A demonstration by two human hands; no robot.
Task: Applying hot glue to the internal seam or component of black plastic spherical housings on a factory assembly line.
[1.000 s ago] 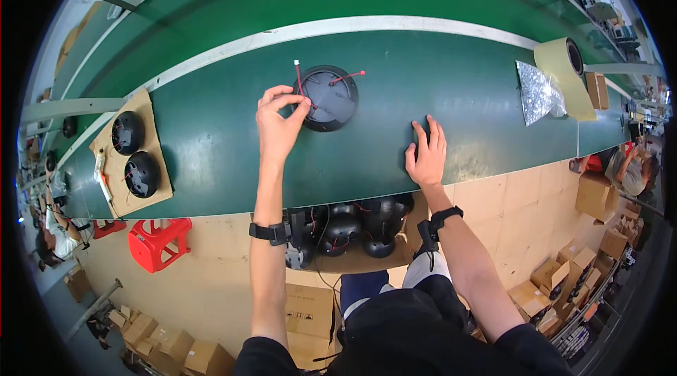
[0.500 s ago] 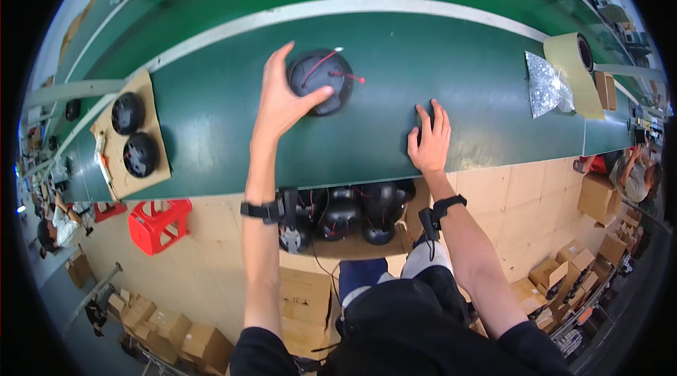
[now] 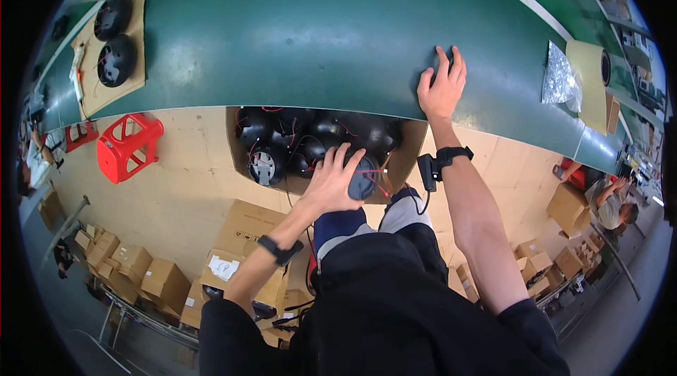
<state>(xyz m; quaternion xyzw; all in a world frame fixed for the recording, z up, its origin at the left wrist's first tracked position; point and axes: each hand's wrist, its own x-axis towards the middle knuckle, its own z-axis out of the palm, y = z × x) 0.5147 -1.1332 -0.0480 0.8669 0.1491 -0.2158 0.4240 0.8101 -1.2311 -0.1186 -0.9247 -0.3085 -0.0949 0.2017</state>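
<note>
Below the front edge of the green table, a cardboard box contains several black domes with red wires. The left hand is positioned at the near side of this box, thumb and fingers bent around the held dome. The held dome's flat grey face is visible, with red wires extending to the right; whether it touches the domes beneath cannot be determined. The right hand rests near the table edge, fingers loosely spread, gripping nothing. Two further domes sit on a cardboard sheet at the table's left.
</note>
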